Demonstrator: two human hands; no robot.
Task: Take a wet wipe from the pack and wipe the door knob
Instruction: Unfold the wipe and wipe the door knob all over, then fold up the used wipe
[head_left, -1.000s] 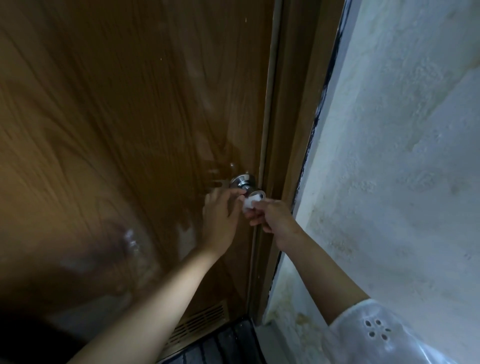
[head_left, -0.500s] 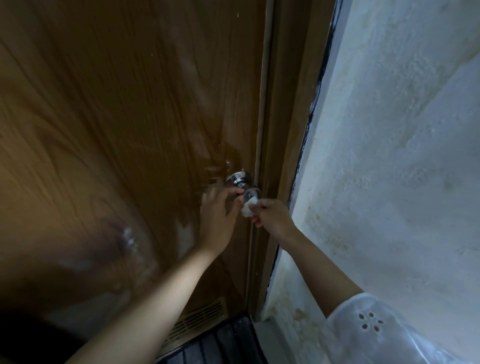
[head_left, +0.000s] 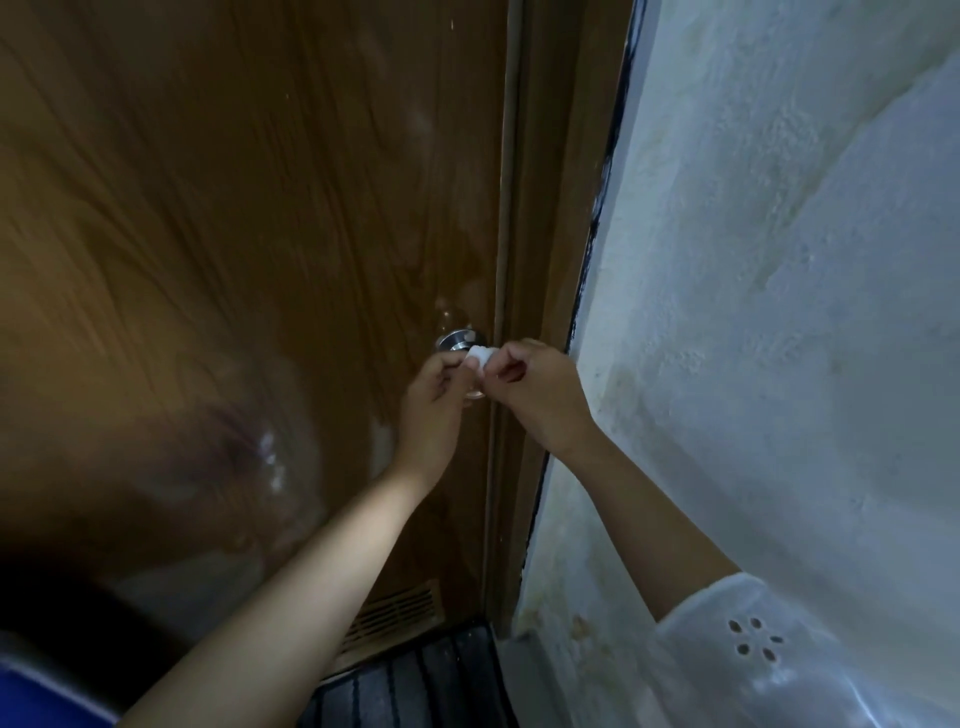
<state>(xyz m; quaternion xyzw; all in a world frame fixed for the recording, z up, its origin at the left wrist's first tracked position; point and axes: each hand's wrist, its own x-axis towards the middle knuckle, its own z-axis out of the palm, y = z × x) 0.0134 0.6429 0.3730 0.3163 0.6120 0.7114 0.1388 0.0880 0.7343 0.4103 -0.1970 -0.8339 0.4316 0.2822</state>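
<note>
Item: small wadded white wet wipe, held at the near, right-hand side of the round brushed-steel door knob, touching or all but touching its rim; the contact itself is too small to settle. Landmark for all positions: the knob, mounted near the latch edge of the brown wood-grain door. Right hand: just right of and below the knob, fingers curled, thumb and fingertips pinching the wipe's right side, presumably to drive the pad over the metal. Left hand: directly below the knob, fingers curled up toward the wipe's left edge; it seems to pinch or steady the wad, though whether it truly grips is not certain. The two-handed hold looks meant to refold or bunch the wipe so that it fits the knob's curve. Much of the knob's front is hidden behind the wipe and fingers. Surroundings: brown door frame strip immediately right of the knob, leaving the right hand little room on that side; rough white plastered wall farther right; slatted vent grille in the door well below the knob; dark striped floor mat beneath that; white eyelet sleeve on the right arm. The wipe pack is not in view.
</note>
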